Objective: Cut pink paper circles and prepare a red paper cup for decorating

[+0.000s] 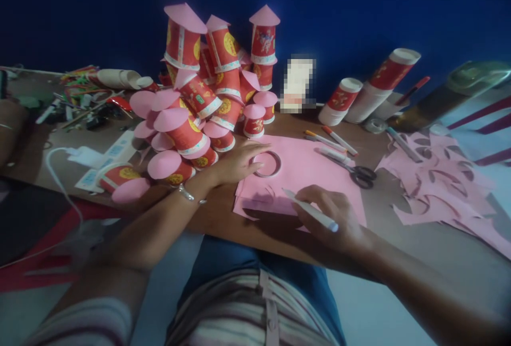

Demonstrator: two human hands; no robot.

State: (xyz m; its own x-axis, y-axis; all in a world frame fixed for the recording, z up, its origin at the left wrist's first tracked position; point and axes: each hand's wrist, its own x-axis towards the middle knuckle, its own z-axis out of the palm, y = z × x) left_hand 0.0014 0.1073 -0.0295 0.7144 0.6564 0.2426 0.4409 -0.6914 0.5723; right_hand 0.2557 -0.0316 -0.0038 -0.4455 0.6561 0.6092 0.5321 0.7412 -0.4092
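While a white ring (280,164), flat on pink paper (319,175), is touched by the left hand (236,165), thumb and fingers apart, a white pen (314,213) is clamped in the right hand (343,214) over the paper.

My pen (313,214) is white with a bluish end, my paper (311,170) pink. My shirt (231,314) has cream and dark stripes. The tubes (189,48) are red with yellow motifs, and their cones (186,17) are pink.

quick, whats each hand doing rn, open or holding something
Left hand: open, thumb and fingers spread at the ring on the pink paper.
Right hand: closed, holding a white marker.
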